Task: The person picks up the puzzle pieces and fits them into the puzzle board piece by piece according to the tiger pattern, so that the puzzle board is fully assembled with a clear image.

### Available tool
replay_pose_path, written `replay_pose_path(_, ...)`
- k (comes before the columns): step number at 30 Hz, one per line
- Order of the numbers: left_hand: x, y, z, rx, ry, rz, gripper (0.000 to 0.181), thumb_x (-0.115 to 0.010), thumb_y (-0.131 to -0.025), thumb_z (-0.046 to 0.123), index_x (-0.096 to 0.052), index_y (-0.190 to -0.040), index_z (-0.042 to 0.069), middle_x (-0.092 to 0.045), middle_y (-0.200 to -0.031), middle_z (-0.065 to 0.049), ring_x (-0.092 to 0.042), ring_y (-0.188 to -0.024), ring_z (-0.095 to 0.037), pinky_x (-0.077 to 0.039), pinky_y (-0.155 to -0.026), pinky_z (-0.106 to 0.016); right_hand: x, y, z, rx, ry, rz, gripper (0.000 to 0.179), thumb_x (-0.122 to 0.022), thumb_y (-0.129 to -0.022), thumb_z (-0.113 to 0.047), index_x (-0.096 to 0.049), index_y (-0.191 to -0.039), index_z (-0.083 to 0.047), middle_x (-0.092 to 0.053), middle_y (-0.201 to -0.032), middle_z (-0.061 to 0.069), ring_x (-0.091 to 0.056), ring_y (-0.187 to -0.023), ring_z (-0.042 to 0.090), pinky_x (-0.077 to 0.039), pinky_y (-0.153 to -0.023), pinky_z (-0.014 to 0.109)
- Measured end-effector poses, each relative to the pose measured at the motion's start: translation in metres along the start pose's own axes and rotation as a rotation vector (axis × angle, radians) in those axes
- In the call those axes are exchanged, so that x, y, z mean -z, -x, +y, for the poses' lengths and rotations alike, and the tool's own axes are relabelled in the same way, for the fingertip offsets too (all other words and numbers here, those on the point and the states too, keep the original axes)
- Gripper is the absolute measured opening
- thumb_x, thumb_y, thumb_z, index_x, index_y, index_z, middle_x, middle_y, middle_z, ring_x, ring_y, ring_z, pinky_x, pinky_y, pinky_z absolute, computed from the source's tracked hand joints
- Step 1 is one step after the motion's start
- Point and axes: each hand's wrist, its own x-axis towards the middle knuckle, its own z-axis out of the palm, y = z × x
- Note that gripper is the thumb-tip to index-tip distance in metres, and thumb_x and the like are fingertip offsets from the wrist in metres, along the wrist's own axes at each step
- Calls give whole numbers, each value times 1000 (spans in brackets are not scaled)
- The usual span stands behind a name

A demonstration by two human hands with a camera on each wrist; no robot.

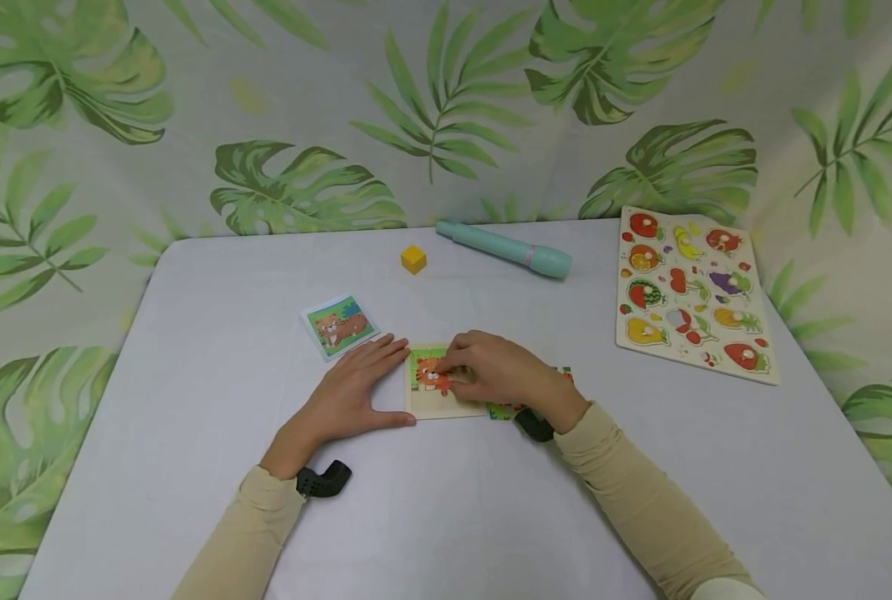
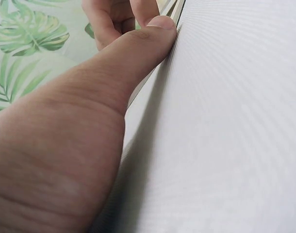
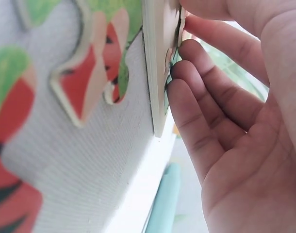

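Observation:
A small wooden jigsaw board (image 1: 446, 408) lies flat in front of me, its upper left part filled with an orange cartoon tiger on green. My left hand (image 1: 348, 392) lies at its left side with fingers spread, fingertips at the upper left corner and thumb (image 2: 155, 36) along the lower left edge. Over the board's middle, my right hand (image 1: 494, 371) pinches a puzzle piece (image 3: 182, 25) between thumb and index finger, close against the board; the hand mostly hides it from above. Loose puzzle pieces (image 3: 82, 92) in red and green lie beside the board, partly under the right wrist.
A tiger picture (image 1: 341, 323) lies beyond the left hand. Farther back are a yellow cube (image 1: 413, 260) and a teal tube-shaped object (image 1: 502, 247). A fruit peg puzzle (image 1: 641, 329) stands at the right, before the leaf-patterned cloth (image 1: 446, 125) behind the white table (image 1: 446, 517).

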Motion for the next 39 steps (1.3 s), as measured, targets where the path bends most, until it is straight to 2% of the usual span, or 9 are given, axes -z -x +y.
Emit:
replay_pose_path(6, 0, 0, 0, -3, 2, 4, 103, -81, -78, 64, -44, -157, 11, -38, -166, -2, -27, -157, -26, -26, -125, -55, -1, 1, -1, 7, -11, 10, 25, -75, -94, -21, -79, -119, -18, -70, -113, -1, -62, -106, 17, -54, -95, 33)
replay_pose_path(14, -1, 0, -1, -11, 1, 12, 102, -81, -78, 64, -44, -157, 11, -38, -166, -2, -27, -157, -26, -27, -125, -55, -1, 3, -2, 24, -8, 42, 24, -75, -95, -22, -80, -118, -17, -70, -111, -1, -62, -102, 16, -55, -90, 31)
replay_pose_path(19, -1, 0, -2, -10, 2, 11, 102, -81, -78, 64, -44, -157, 11, -38, -166, -2, -27, -157, -26, -27, -124, -55, -3, 3, -2, 18, -24, 65, 21, -72, -97, -21, -80, -115, -17, -70, -110, -2, -63, -104, 16, -55, -93, 32)
replay_pose_path(29, 0, 0, -1, 3, 1, -1, 103, -80, -79, 65, -44, -158, 11, -37, -166, -2, -27, -157, -26, -26, -125, -55, -4, 3, -8, -27, -12, 63, 22, -75, -96, -21, -79, -117, -16, -70, -113, 0, -62, -103, 18, -55, -90, 33)
replay_pose_path(39, -1, 0, -2, 6, 2, -14, 103, -79, -79, 66, -42, -158, 12, -36, -167, 0, -25, -158, -25, -24, -126, -54, 3, 10, -10, 0, 5, 55, 29, -74, -96, -25, -77, -124, -18, -72, -116, 0, -64, -107, 18, -56, -93, 34)
